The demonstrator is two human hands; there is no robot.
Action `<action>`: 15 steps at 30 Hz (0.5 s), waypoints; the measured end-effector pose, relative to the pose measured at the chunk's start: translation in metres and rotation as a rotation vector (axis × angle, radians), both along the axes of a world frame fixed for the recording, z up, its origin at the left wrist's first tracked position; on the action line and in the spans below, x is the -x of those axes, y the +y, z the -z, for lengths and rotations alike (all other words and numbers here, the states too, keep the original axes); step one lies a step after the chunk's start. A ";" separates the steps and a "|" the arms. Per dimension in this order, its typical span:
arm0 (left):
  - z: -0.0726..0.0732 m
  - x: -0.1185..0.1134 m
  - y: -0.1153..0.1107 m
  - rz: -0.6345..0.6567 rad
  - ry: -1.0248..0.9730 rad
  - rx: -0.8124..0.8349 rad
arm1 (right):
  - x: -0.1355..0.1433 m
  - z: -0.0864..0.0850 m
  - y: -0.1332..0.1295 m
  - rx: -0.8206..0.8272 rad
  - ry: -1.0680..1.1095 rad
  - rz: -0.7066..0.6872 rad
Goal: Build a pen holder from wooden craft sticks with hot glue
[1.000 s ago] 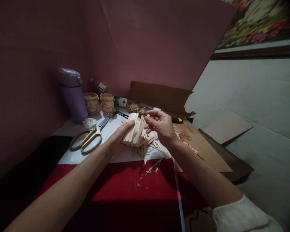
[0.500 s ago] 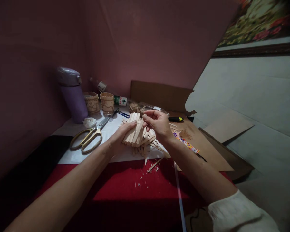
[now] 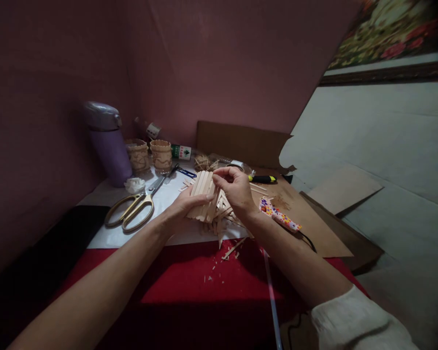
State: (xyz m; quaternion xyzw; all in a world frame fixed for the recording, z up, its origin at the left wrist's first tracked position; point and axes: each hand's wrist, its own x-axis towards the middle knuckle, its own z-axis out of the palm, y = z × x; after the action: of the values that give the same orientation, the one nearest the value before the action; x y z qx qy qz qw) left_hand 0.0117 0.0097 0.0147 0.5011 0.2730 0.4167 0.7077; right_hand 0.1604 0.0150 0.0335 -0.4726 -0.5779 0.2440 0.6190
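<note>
My left hand (image 3: 178, 206) is closed around a row of pale wooden craft sticks (image 3: 201, 189) laid side by side, its thumb lying across their front. At the row's right edge, my right hand (image 3: 238, 190) pinches the upper part of the outermost stick between thumb and forefinger. That stick lies against its neighbour, slightly aslant; whether it is fixed there I cannot tell. Beneath both hands is a pile of loose craft sticks (image 3: 224, 214), partly hidden by them. A flower-patterned tool with a black cord, apparently a glue gun (image 3: 282, 218), rests beside my right forearm.
Gold-handled scissors (image 3: 138, 206) lie on white paper (image 3: 104, 236) at the left. Behind stand a purple bottle (image 3: 111, 150) and two decorated cups (image 3: 161, 156). A black-and-yellow handle (image 3: 264, 179) lies on cardboard (image 3: 321, 238). A translucent strip (image 3: 272, 296) hangs over the red cloth (image 3: 160, 277).
My right hand has moved slightly left, bringing the outermost stick against the row. My left thumb now reaches further right across the sticks and lies flatter.
</note>
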 end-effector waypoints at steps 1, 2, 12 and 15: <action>0.000 0.000 0.000 0.004 0.003 -0.004 | 0.000 0.001 0.001 -0.012 -0.022 0.012; 0.000 0.000 0.000 0.004 0.006 -0.008 | 0.000 0.002 0.001 -0.020 -0.036 0.019; 0.000 0.000 0.001 -0.051 -0.036 -0.007 | 0.002 0.003 -0.009 -0.212 -0.209 0.118; -0.002 0.000 -0.001 -0.114 -0.079 0.030 | 0.003 0.002 -0.032 -0.345 -0.419 0.125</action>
State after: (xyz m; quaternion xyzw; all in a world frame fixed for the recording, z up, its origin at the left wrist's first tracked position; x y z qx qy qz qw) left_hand 0.0119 0.0091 0.0171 0.4571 0.2790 0.4718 0.7004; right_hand 0.1571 -0.0170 0.0311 -0.4352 -0.6959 0.0002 0.5712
